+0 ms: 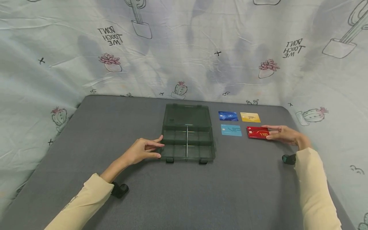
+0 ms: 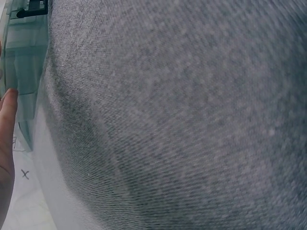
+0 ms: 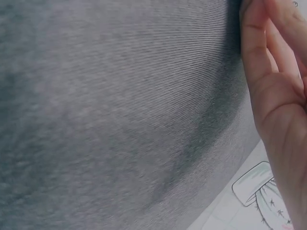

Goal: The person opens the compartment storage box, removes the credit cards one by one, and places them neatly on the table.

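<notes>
A dark green see-through plastic box (image 1: pixel 188 143) lies on the table with its lid (image 1: pixel 187 115) folded back, showing divided compartments. At its left side is my left hand (image 1: pixel 142 150), fingers stretched out and fingertips right at the box wall. In the left wrist view, a finger (image 2: pixel 7 124) overlaps the box side (image 2: pixel 24 62). Over on the right, my right hand (image 1: pixel 283 134) pinches a red VIP card (image 1: pixel 256 132) by its right end, thumb at the near edge and fingers at the far edge. The right wrist view shows the hand (image 3: pixel 283 100), but not the card.
Near the red card lie a dark blue VIP card (image 1: pixel 228 116), a yellow card (image 1: pixel 250 117) and a light blue card (image 1: pixel 231 130). The grey table (image 1: pixel 184 195) ends against a hanging patterned cloth (image 1: pixel 184 48) at the back and sides.
</notes>
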Demonstrator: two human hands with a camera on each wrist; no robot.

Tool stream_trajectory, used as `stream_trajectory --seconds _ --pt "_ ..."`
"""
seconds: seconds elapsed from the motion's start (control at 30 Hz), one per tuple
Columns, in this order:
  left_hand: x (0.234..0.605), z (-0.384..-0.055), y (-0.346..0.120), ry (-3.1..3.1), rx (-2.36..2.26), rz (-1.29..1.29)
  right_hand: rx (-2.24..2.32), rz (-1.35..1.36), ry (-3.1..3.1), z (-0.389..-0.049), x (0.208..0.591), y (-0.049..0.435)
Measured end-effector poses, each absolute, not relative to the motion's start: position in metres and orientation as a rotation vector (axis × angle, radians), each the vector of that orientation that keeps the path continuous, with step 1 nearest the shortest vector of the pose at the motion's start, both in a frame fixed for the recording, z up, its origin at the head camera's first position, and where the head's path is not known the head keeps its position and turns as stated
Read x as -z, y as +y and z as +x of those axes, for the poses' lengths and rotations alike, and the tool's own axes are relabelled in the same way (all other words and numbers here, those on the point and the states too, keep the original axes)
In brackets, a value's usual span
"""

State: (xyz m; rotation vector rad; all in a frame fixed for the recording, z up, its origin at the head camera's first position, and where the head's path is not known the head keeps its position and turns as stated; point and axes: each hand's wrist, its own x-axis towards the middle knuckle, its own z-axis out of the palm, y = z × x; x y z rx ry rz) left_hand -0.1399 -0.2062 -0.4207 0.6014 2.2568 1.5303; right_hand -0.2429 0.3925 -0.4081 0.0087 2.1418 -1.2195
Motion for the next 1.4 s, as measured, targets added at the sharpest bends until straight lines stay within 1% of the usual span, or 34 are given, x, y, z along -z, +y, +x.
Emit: stream_trajectory --seconds 0.3,0.7,1.4 --pt "0.418 -0.138 -0.205 2.260 -1.516 0.575 1.100 0.002 2.202 -0.252 0.400 0.388" --pt "0.417 -0.137 -0.207 2.302 -1.479 0.604 0.924 -0.075 2.355 -0.259 0.388 0.376" --pt "0.423 -0.139 -0.213 2.299 -1.487 0.626 0.859 -0.180 2.595 -0.251 0.405 0.366"
